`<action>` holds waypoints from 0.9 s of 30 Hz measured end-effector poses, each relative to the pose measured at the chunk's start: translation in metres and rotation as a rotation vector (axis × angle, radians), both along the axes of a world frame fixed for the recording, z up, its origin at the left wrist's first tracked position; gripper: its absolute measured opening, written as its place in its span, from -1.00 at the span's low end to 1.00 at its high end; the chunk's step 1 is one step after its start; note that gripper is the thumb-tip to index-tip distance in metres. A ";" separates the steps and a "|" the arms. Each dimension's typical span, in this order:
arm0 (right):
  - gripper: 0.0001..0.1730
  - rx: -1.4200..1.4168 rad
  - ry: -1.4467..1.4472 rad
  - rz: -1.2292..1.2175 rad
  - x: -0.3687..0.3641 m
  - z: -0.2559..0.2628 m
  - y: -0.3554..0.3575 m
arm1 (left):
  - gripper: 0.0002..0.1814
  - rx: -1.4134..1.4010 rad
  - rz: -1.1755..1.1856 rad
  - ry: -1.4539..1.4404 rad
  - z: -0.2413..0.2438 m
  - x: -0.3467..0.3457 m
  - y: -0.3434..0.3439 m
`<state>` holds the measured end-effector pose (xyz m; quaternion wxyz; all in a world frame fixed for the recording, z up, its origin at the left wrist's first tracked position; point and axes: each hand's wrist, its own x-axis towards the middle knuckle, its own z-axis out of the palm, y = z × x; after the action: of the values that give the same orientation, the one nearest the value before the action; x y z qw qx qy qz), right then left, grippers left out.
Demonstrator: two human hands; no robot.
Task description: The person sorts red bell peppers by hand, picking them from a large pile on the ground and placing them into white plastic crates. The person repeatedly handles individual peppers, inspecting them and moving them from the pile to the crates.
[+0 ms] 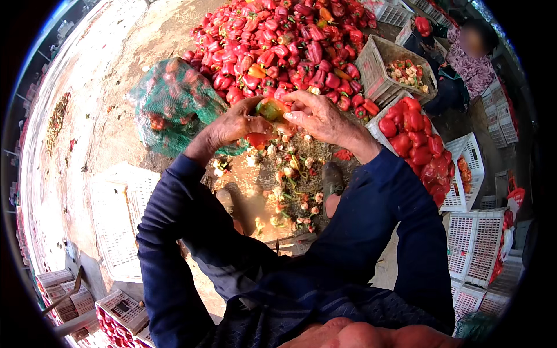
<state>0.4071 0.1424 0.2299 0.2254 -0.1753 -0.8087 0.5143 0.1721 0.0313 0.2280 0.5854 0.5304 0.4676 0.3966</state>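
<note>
Between both hands is a green and orange bell pepper (272, 109). My left hand (239, 123) grips its left side, with the thumb below. At its right side are the bent fingers of my right hand (321, 118); whether they hold a small tool cannot be seen. A red pepper piece (258, 140) shows just under the left thumb. Beyond the hands rises a large heap of red bell peppers (278, 48). Pepper cores and seeds (289, 174) litter the floor between my shoes.
A green mesh sack (174, 104) of peppers lies left. A white crate (117, 222) stands nearer on that side. To the right are a crate of red peppers (417, 139), a crate (376, 71) holding cores, and stacked crates (476, 245). Another person (472, 69) sits at upper right.
</note>
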 end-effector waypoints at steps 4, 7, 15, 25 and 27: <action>-0.59 -0.057 -0.105 0.088 -0.014 0.005 -0.006 | -0.30 -0.038 -0.017 -0.027 0.005 -0.011 -0.008; -0.78 0.223 -0.020 0.073 -0.028 0.004 -0.013 | -0.09 -0.039 -0.012 -0.011 0.019 -0.010 -0.015; -0.65 0.175 -0.207 0.063 -0.032 -0.008 -0.009 | -0.12 -0.062 0.121 -0.184 -0.002 -0.012 -0.019; -0.73 -0.353 0.132 -0.287 0.150 0.028 0.055 | -0.12 -0.135 0.272 0.025 -0.005 -0.045 -0.024; -0.76 -0.375 0.239 -0.522 0.227 0.037 0.075 | -0.16 -0.160 0.300 0.061 -0.005 -0.052 -0.029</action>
<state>0.6339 0.2175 0.2669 0.4064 -0.3534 -0.5956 0.5960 0.1204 0.0021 0.2229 0.5454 0.4182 0.5891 0.4250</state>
